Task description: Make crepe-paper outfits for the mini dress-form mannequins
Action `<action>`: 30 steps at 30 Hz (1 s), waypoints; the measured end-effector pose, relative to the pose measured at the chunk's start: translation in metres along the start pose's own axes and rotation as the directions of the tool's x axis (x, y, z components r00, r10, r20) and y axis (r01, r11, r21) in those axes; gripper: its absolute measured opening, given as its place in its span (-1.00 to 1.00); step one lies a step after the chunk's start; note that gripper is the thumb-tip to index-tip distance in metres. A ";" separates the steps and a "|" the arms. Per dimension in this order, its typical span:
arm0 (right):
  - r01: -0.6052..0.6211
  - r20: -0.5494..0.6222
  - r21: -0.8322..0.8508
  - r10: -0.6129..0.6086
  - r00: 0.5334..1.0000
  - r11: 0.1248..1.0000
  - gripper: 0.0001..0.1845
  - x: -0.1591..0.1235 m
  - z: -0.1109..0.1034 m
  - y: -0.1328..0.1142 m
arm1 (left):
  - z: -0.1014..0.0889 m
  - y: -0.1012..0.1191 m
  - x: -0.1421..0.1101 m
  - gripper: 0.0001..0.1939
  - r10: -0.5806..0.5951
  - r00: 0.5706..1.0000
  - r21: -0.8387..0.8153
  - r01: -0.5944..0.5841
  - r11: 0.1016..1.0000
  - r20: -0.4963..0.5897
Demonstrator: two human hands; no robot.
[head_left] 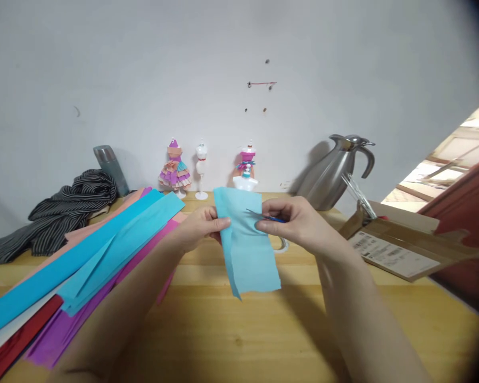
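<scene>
A light blue sheet of crepe paper [249,260] hangs in front of me above the wooden table. My left hand [197,226] pinches its left edge between thumb and fingers. In my right hand [295,221] is a small pair of scissors [276,218] with blue handles, partly hidden by the fingers. The blades lie across the right side of the paper near its upper part. Behind the paper, a roll of tape [283,245] shows in part on the table.
Coloured crepe paper strips [104,239] cover the table's left side, beside a striped cloth [74,205] and a flask [110,169]. Small dress forms [201,169] line the wall, one in a ruffled paper dress [175,170]. Right stand a steel jug [333,173] and an open cardboard box [407,234].
</scene>
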State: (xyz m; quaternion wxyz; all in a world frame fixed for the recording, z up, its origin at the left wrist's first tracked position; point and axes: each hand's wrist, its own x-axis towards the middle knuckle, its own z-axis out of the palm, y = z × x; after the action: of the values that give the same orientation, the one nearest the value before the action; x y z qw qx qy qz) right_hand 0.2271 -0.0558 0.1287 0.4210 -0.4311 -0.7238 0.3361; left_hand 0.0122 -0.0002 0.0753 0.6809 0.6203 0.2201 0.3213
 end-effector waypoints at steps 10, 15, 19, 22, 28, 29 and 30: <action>-0.022 -0.154 -0.002 0.022 0.988 1.000 -0.75 0.007 0.015 0.011 | 0.004 -0.014 -0.002 -0.43 -0.017 0.997 -0.186 0.003 0.983 -0.072; -0.044 -0.173 0.026 0.048 0.984 0.999 -0.77 0.006 0.014 0.005 | 0.008 -0.011 -0.004 -0.43 -0.098 0.978 -0.089 0.082 0.993 -0.182; -0.041 -0.263 0.068 0.058 0.963 0.997 -0.79 0.008 0.011 0.007 | 0.008 -0.005 -0.005 -0.53 -0.111 0.972 -0.194 0.070 0.978 -0.209; -0.037 -0.316 0.113 0.071 0.946 0.993 -0.81 0.010 0.010 0.010 | 0.010 0.001 -0.007 -0.54 -0.086 0.977 -0.261 0.033 0.965 -0.195; 0.065 -0.354 0.128 -0.015 0.935 0.990 -0.44 0.007 0.009 0.013 | 0.014 0.005 -0.009 -0.63 -0.012 0.973 -0.248 -0.047 0.968 -0.231; 0.084 -0.338 0.098 -0.046 0.940 0.992 -0.36 0.006 0.009 0.012 | 0.015 0.006 -0.009 -0.64 -0.002 0.971 -0.250 -0.060 0.966 -0.240; 0.100 -0.322 0.068 -0.073 0.944 0.993 -0.30 0.004 0.008 0.010 | 0.016 0.006 -0.009 -0.65 0.000 0.969 -0.259 -0.066 0.963 -0.249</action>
State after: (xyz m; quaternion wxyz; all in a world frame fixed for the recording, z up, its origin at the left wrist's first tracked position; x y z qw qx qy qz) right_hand 0.2222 -0.0491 0.1182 0.5643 -0.4297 -0.6499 0.2730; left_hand 0.0161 -0.0179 0.0828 0.7198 0.4822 0.2475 0.4338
